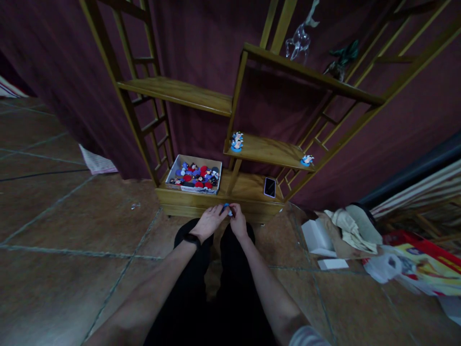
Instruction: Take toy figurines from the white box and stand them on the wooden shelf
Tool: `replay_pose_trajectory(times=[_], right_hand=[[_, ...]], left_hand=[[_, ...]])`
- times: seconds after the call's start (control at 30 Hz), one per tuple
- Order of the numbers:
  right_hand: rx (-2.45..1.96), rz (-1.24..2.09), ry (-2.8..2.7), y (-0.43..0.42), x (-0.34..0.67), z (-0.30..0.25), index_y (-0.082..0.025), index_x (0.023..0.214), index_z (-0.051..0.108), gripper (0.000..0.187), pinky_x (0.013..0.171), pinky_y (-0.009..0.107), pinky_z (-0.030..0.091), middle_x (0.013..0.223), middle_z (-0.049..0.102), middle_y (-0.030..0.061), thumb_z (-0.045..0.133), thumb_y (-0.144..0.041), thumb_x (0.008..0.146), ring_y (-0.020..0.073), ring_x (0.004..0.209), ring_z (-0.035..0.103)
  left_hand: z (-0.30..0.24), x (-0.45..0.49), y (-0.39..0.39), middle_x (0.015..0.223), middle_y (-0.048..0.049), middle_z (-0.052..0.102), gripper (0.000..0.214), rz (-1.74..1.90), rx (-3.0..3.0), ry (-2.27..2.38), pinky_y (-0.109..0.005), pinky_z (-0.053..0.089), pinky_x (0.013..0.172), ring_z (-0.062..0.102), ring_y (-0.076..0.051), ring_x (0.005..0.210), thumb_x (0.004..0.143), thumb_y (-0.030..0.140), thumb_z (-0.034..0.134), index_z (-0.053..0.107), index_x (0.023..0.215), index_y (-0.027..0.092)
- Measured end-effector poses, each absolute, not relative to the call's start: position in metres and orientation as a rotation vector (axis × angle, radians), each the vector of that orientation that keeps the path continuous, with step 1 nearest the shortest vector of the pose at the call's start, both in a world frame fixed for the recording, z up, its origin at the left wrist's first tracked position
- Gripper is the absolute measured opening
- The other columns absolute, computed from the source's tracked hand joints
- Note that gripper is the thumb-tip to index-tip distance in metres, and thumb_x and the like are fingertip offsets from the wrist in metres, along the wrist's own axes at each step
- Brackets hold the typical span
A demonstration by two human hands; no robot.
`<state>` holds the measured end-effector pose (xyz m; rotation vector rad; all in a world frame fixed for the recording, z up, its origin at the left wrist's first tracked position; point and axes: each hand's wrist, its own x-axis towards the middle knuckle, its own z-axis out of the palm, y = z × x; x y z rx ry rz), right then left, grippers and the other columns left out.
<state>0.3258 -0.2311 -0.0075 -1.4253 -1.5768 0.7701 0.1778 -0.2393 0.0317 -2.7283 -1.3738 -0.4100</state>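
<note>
At the wooden shelf unit: the left hand, a small blue object, the right hand.
Left to right, from where I stand: an open box of mixed figurines; the left fingers, pinching the object; the object itself, just in front of the unit's base, its long axis hidden; the right fingers, also gripping, neither hand clearly nearer. Blue figurines stand on a shelf beyond.

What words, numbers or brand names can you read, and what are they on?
None can be read.
Cardboard box: dark marks on its front, too small.
Red-and-yellow package: any words too blurred.
Smartphone: dark screen, nothing legible.
Blue piece between left hand and right hand: too small to tell.
</note>
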Motion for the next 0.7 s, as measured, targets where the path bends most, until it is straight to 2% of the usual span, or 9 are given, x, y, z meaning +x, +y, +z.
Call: replay_pose_trajectory(times=[0.2,0.37,0.57,0.7], right_hand=[[-1.453,0.805,-1.591,-0.23,0.325,-0.009,-0.029,0.106,0.043,0.041,0.084,0.032,0.044,0.104,0.061,-0.0016,0.042,-0.007,0.071,0.0162,0.095,0.059],[-1.456,0.78,-1.603,-0.227,0.321,-0.012,-0.028,0.103,0.046,0.035,0.082,0.031,0.045,0.097,0.062,-0.0019,0.044,-0.01,0.073,0.0161,0.09,0.06],[-1.473,0.725,-1.599,-0.226,0.319,-0.008,-0.027,0.098,0.052,0.02,0.078,0.029,0.046,0.091,0.063,-0.0023,0.05,-0.028,0.078,0.0157,0.083,0.06],[-1.431,0.751,-1.536,-0.227,0.319,-0.005,-0.026,0.097,0.054,0.019,0.077,0.028,0.045,0.092,0.064,-0.0011,0.05,-0.032,0.08,0.0153,0.084,0.06]], left_hand=[[0.034,0.178,-0.24,0.113,-0.0114,0.048,0.043,-0.523,-2.793,-1.486,-0.037,0.037,0.089,0.048,-0.022,0.105,0.081,0.007,0.037,0.043,0.121,0.023],[0.029,0.177,-0.236,0.107,-0.0081,0.053,0.036,-0.704,-2.792,-1.751,-0.03,0.043,0.077,0.057,-0.019,0.089,0.084,0.014,0.037,0.046,0.118,0.025],[0.017,0.177,-0.218,0.097,-0.0056,0.063,0.021,-1.351,-2.843,-1.991,-0.03,0.043,0.08,0.059,-0.02,0.091,0.08,0.021,0.048,0.057,0.099,0.022],[0.012,0.179,-0.205,0.074,-0.0026,0.065,0.015,-1.886,-2.817,-2.345,-0.025,0.045,0.059,0.06,-0.017,0.069,0.069,0.026,0.06,0.06,0.082,0.017]])
